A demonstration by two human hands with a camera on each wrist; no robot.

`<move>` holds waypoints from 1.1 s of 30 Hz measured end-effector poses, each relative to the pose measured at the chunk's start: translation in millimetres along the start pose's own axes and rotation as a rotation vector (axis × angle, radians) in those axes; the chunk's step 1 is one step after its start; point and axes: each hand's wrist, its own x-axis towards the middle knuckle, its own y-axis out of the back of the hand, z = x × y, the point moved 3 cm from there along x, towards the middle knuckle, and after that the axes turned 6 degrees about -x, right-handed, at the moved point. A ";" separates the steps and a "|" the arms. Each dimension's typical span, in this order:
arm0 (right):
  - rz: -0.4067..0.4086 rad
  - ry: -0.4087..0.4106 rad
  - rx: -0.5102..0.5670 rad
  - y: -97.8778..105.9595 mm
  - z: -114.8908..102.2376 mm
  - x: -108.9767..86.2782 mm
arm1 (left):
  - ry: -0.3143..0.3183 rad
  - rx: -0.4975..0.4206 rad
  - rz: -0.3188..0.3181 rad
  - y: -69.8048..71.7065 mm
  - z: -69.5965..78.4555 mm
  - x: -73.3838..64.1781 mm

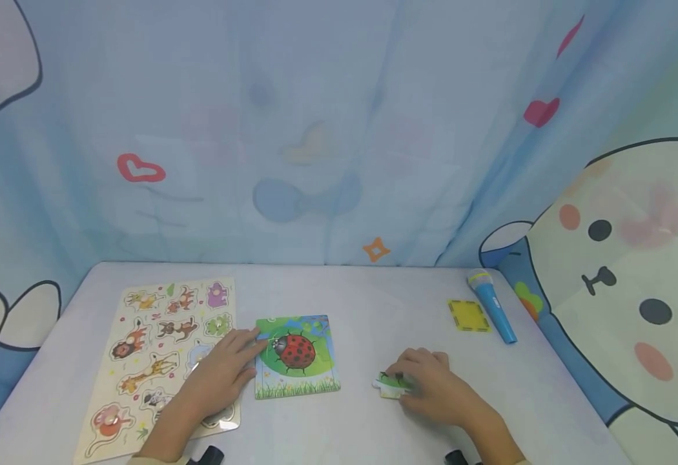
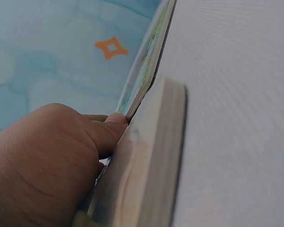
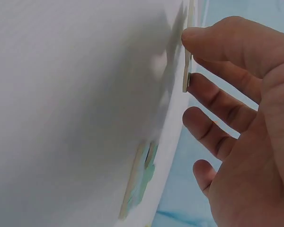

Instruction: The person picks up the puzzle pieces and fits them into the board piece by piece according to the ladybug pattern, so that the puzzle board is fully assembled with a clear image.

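Observation:
My left hand (image 1: 225, 371) reaches over the animal board, its fingers extended and fingertips on the left edge of a square ladybug puzzle board (image 1: 296, 355). In the left wrist view, the thumb (image 2: 114, 119) lies at the rim of that board. To the right, my right hand (image 1: 432, 386) pinches a thin green and white puzzle piece (image 1: 391, 385) between thumb and fingers. The right wrist view shows this held piece (image 3: 185, 81) edge-on. A second greenish piece (image 3: 141, 182) lies on the white table below the hand; the head view hides it.
A large cream animal puzzle board (image 1: 106, 381) lies at the left, partly under my left forearm. Toward the back right are a yellow square frame (image 1: 469, 316) and a blue toy microphone (image 1: 494, 307). A patterned blue curtain (image 1: 316, 129) hangs behind the white table (image 1: 339, 439).

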 end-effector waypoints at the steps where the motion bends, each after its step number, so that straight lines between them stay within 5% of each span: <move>1: 0.009 0.011 0.003 0.5 -2.5 1.2 | -0.002 0.001 0.002 -0.2 -0.1 0.0; 33: 0.102 0.410 0.014 1.4 -80.1 59.4 | -0.003 0.006 -0.009 0.6 -0.6 0.7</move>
